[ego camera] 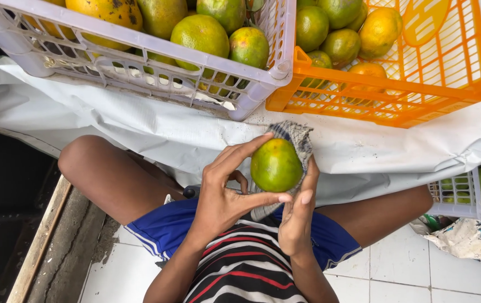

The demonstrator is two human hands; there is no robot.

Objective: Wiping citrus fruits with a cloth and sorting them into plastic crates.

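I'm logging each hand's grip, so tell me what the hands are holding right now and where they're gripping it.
Both hands hold a green-orange citrus fruit. The left hand pinches its left side and underside with forefinger and thumb; the right hand cups its right side through a grey cloth.

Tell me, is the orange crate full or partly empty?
Partly empty: the orange crate holds fruits only at its left; the right shows bare mesh.

Three crates point(139, 67), one cloth point(299, 140), and one held orange point(276, 165).
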